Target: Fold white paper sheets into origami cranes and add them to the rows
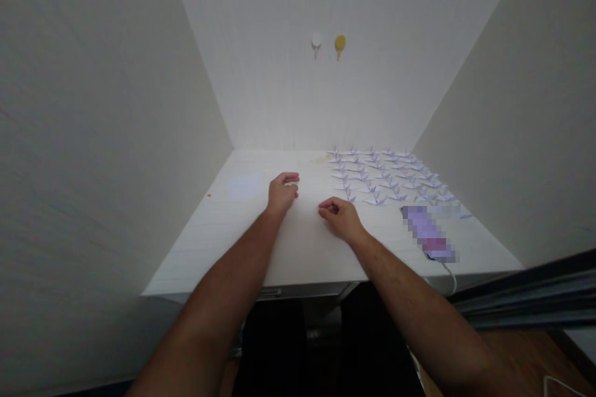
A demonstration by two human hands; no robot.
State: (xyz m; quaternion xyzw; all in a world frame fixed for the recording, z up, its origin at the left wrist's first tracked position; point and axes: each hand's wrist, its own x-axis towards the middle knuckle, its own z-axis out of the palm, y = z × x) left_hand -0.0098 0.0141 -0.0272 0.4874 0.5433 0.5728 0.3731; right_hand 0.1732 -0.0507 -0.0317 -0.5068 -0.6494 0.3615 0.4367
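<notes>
My left hand (282, 192) is over the middle of the white desk (209, 260), its fingers stretched forward and its thumb apart from them. Nothing shows in it. To its right and a little nearer, my right hand (343, 218) has its fingers curled, thumb and index fingertip close together. Whatever may be between those fingertips cannot be made out against the white surface. Several folded white paper cranes (372, 175) stand in rows beyond and to the right of my right hand. Pale paper (244, 187) lies flat to the left of my left hand.
A phone (426, 232), its screen blurred out, lies at the right with a white cable (451, 276) running over the front edge. A small orange-red spot (209, 195) marks the left side. White and yellow hooks (340, 43) are on the back wall; side walls enclose the desk.
</notes>
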